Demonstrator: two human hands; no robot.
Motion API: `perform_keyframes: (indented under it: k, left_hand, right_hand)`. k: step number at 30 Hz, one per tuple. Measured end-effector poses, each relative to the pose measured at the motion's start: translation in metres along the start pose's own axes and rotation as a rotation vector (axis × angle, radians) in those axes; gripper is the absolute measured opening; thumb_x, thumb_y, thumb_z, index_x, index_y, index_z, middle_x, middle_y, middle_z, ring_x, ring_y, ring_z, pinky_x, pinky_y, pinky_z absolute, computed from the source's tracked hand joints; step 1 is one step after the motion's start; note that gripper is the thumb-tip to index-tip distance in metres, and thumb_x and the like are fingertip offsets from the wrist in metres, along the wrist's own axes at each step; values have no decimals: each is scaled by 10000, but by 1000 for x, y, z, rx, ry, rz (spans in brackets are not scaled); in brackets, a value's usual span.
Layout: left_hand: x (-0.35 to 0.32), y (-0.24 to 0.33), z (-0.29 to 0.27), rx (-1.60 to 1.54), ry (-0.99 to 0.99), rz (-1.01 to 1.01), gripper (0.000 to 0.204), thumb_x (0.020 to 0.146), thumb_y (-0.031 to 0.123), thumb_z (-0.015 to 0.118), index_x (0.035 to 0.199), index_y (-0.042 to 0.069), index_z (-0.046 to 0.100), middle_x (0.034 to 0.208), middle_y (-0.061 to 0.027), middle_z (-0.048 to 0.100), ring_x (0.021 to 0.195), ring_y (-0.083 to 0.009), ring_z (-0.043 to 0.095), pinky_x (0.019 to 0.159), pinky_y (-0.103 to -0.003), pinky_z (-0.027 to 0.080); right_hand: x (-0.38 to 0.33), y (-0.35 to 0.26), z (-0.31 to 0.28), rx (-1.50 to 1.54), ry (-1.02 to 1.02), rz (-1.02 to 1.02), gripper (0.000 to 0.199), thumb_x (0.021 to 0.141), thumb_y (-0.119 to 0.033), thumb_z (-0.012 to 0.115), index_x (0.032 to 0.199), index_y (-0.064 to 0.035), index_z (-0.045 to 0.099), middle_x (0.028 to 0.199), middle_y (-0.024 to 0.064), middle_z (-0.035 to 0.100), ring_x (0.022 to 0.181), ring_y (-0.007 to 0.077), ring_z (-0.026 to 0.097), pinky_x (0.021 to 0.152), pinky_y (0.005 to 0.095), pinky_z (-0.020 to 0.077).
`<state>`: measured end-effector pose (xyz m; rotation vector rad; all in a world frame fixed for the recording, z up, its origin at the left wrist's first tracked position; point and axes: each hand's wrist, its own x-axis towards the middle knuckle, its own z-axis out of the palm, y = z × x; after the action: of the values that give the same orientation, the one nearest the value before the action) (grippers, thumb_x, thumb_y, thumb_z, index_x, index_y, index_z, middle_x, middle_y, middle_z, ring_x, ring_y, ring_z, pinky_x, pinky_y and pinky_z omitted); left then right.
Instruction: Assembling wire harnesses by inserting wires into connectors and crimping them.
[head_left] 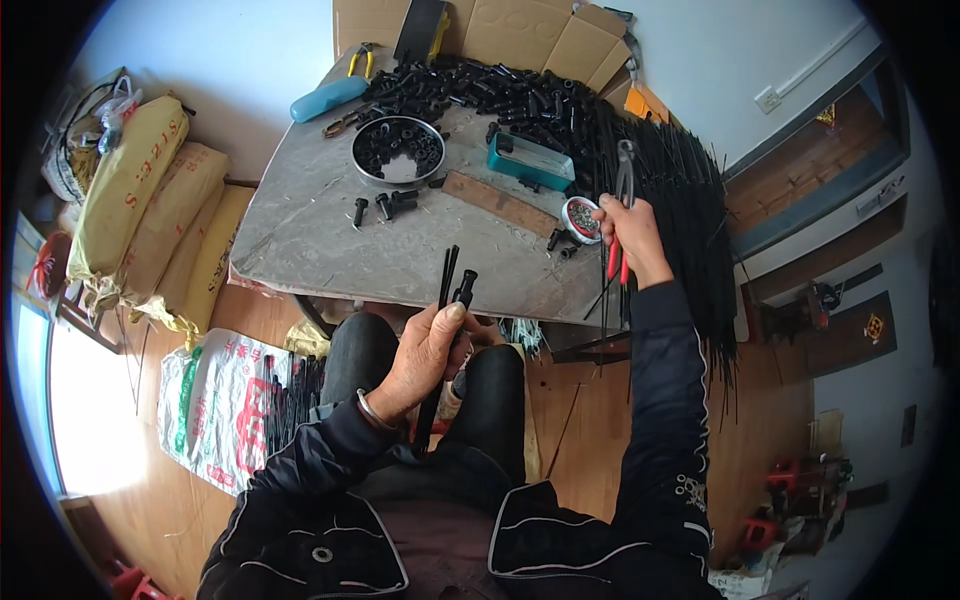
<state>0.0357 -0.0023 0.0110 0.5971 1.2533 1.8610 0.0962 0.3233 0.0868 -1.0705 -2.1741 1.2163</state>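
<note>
Your left hand [425, 355] is clenched around a bundle of thin black rods [440, 330], held near-upright over your lap just in front of the tabletop [300, 230]; one rod carries a short black cap [466, 287] at its upper end. Your right hand [630, 235] grips red-handled pincers [622, 200], jaws up, over the right part of the tabletop, beside a small round tin [580, 217]. Judgement — hold the bundle tight low down so the capped rod cannot slide, and bring the pincers square to the cap; an angled bite would likely bend the rod. Keep the thumb clear of the upper ends. The rods look slim, straight, matt black and long — their lower ends are lost between your knees. Whether the cap is fully seated, I cannot tell. More black caps fill a round metal pan [398, 150], and a heap lies behind it.
</note>
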Motion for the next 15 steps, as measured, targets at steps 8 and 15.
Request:
perform_keyframes:
  k: [8, 15]
  left_hand:
    - [-24, 15, 9, 5, 146, 126, 421, 1009, 401, 440, 1026, 5, 585, 642, 30, 486, 506, -30, 412, 454, -189, 320]
    - [-36, 16, 19, 17, 126, 205, 426, 993, 401, 486, 1149, 15, 577, 762, 42, 532, 545, -12, 416, 479, -173, 323]
  right_hand:
    - [-157, -13, 93, 1078, -389, 205, 215, 973, -252, 522, 827, -96, 493, 719, 2, 467, 559, 95, 405, 536, 265, 360]
    - [-211, -22, 138, 928, -84, 98, 242, 953, -227, 580, 800, -47, 526, 686, -2, 517, 572, 91, 461, 543, 234, 375]
